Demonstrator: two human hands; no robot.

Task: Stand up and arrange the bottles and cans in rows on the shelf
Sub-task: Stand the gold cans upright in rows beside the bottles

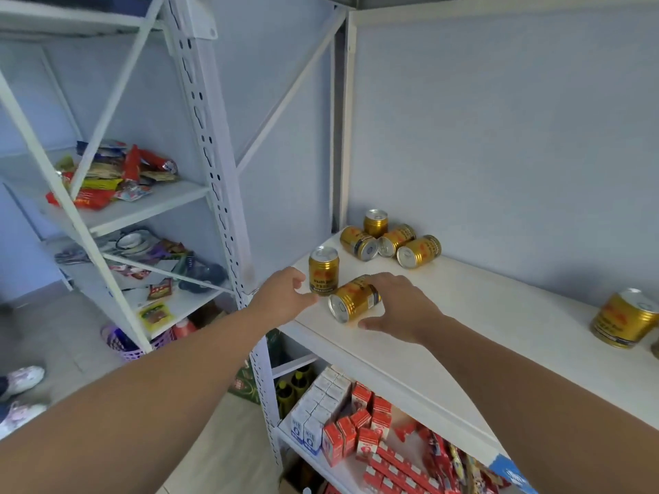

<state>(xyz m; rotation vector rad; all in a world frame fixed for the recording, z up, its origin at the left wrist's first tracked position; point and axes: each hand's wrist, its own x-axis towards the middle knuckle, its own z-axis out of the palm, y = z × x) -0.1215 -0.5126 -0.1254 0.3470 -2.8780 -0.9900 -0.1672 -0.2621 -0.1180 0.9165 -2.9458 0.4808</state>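
Note:
Gold cans lie and stand on the white shelf (463,315). One upright can (322,270) stands near the shelf's left front corner; my left hand (281,294) hovers just left of it with loosely curled fingers, holding nothing. A can on its side (351,303) lies beside it, and my right hand (399,304) curls over its far end, with the thumb on the shelf below it. At the back corner one can stands upright (375,222) behind three lying cans (392,244). Another upright can (624,320) stands at the right edge.
A second white rack (214,155) on the left holds snack packets (114,172). Below the can shelf are red and white drink cartons (342,415) and dark bottles (292,386). A purple basket (124,344) sits on the floor. Someone's shoes (21,383) show at far left.

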